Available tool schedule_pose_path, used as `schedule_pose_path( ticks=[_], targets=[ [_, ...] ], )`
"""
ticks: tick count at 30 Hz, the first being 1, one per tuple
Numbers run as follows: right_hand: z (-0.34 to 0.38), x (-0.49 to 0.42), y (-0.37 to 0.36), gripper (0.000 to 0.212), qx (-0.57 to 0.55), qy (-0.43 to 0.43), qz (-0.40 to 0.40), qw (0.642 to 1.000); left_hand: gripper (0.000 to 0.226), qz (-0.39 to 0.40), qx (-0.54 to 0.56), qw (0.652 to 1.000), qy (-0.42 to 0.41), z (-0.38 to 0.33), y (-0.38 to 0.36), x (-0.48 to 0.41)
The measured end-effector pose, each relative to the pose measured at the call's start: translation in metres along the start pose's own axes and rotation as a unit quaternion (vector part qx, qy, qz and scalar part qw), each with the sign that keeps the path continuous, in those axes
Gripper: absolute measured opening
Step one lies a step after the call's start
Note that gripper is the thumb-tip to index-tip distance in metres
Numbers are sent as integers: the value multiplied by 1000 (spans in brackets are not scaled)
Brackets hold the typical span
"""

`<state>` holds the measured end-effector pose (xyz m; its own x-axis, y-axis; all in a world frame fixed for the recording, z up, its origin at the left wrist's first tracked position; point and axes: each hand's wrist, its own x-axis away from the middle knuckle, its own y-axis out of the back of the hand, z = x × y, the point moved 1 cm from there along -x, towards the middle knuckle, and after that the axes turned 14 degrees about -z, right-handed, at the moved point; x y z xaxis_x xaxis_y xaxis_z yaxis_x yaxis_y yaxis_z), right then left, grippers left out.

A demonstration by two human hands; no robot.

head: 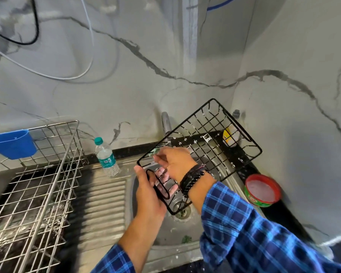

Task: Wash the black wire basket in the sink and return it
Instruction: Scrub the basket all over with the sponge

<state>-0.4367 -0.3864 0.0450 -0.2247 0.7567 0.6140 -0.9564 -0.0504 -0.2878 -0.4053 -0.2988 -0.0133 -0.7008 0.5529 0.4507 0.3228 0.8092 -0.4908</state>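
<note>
Scrubbing is the step in hand: the basket [201, 152] tilts above the sink [165, 231], left hand [150, 192] clasping its near end, right hand [175, 160] pinching a green scrubber [152, 154] — rinsing likely comes next.

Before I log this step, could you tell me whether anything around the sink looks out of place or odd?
Mostly normal washing: the left hand holds the black wire basket tilted over the sink while the right hand scrubs it. One oddity: the plastic water bottle leans askew on the drainboard instead of standing upright.
</note>
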Motion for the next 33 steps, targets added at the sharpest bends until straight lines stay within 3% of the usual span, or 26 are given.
schedule_pose_path(
  ticks=[2, 4, 6, 8, 11, 16, 17, 19, 21, 25, 28, 32, 33],
  targets=[
    [11, 2, 7, 5, -38, 10, 9, 999, 67, 4, 1, 1000, 5, 1, 4, -4],
    [30, 2, 20, 22, -32, 50, -15, 998, 68, -15, 3, 1000, 26, 3, 10, -6],
    [58, 2, 38, 27, 117, 189, -67, 973, 67, -34, 14, 999, 40, 4, 18, -7],
    [78, 2, 52, 25, 227, 314, -122, 914, 67, -46, 14, 997, 57, 8, 24, -4],
    [86, -5, 46, 19, 269, 335, -156, 889, 69, -58, 20, 995, 83, 13, 20, 0],
    [82, 10, 33, 47, 352, 307, -205, 860, 68, -58, 24, 994, 92, 9, 13, -3],
    [78, 9, 29, 42, 337, 300, -181, 874, 69, -51, 27, 994, 93, 8, 12, -4],
    [57, -3, 20, 24, 150, 242, -141, 948, 67, -38, 36, 994, 96, 6, 6, -2],
    [39, -7, 15, 19, 44, 185, -134, 973, 65, -28, 44, 994, 95, 5, -2, 0],
    [22, -12, 9, 15, 174, 194, -94, 961, 67, -7, 12, 998, 54, 0, -7, -2],
    [5, -12, 2, 3, 358, 261, -70, 894, 66, 10, 8, 999, 33, -4, -11, -3],
    [-2, 1, -1, 13, 585, 432, -41, 685, 60, 9, 2, 1000, 25, -4, -14, -3],
    [0, 4, 4, 13, 614, 450, -29, 647, 59, 8, -6, 1000, 13, -6, -13, -3]
  ],
)
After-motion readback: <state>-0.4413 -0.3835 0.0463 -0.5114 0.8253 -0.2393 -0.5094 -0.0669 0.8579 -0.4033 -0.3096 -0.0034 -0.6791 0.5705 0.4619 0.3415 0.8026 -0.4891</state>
